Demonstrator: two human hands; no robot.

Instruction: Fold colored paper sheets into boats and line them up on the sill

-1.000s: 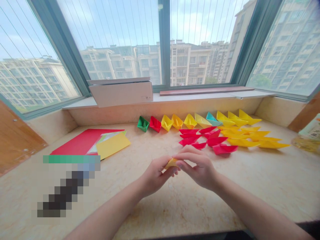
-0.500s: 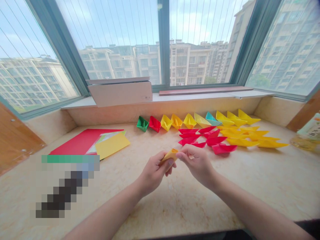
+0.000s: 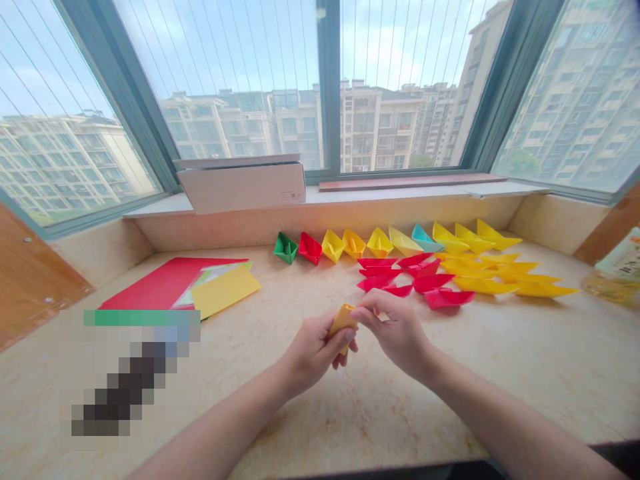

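A small piece of folded yellow paper [image 3: 342, 321] is held above the counter in front of me. My left hand [image 3: 320, 343] grips it from the left, the thumb pressed on its near face and the fingers behind. With thumb and forefinger pinched, my right hand [image 3: 393, 327] grasps its upper right edge. Just beyond my hands stand red paper boats [image 3: 380, 272] in short rows. Yellow paper boats [image 3: 493, 283] sit to their right. A back row includes a green paper boat [image 3: 285, 248] and a light blue one [image 3: 425, 238].
On the left lie red sheets [image 3: 155, 283] with a yellow sheet [image 3: 225, 292] on top. A blurred-out patch [image 3: 130, 380] covers something nearer me. A white box [image 3: 245, 187] rests on the window ledge. At the right edge stands a clear bottle [image 3: 617, 270].
The folded yellow paper has turned more upright in my left hand, and more of it shows. My right hand keeps its pinch at the upper edge. The boats have not moved.
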